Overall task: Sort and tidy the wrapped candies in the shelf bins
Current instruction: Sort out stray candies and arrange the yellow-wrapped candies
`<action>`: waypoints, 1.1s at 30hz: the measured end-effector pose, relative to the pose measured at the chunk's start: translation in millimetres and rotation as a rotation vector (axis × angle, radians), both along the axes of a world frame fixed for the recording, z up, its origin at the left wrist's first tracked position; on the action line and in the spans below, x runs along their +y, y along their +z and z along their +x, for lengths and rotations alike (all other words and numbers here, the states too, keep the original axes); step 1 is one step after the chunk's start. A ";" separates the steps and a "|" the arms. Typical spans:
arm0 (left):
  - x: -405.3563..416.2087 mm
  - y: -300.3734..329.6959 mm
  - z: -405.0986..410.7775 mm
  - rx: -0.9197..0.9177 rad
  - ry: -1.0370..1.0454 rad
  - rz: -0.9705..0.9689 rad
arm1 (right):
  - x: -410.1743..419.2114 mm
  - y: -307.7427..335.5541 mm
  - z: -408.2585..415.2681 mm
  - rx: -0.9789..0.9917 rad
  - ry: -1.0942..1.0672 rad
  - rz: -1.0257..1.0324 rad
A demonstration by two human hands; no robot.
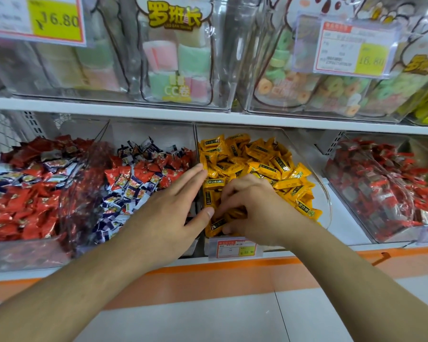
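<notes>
A clear bin (304, 154) on the lower shelf is heaped with yellow wrapped candies (262, 164). My right hand (250, 206) reaches into its front, fingers curled down around several yellow candies near the front wall. My left hand (176, 206) lies with straight fingers over the divider at the bin's left edge, fingertips touching the yellow candies and thumb at the front corner. To the left, a bin holds mixed red and blue-white wrapped candies (139, 178).
A bin of red and white candies (22, 191) stands at far left, a bin of red candies (381, 191) at right. A price tag (232, 249) hangs on the yellow bin's front. Upper shelf bins hold pastel marshmallows (173, 60) and ring gummies (319, 85).
</notes>
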State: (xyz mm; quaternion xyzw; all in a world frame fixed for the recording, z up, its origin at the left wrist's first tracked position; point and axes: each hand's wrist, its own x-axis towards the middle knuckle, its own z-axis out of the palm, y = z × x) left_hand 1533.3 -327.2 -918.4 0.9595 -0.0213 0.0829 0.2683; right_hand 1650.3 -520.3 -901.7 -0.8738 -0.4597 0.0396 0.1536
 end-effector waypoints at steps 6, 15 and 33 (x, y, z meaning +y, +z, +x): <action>0.7 -0.3 0.8 -0.010 -0.003 0.010 | 2.4 -5.9 1.3 -0.057 -0.015 0.023; -0.9 -1.6 1.0 -0.003 -0.008 -0.027 | -13.1 14.5 15.3 -0.065 -0.336 0.352; 0.6 -3.7 -1.0 -0.038 -0.017 -0.007 | -18.3 4.0 7.9 0.148 0.005 -0.104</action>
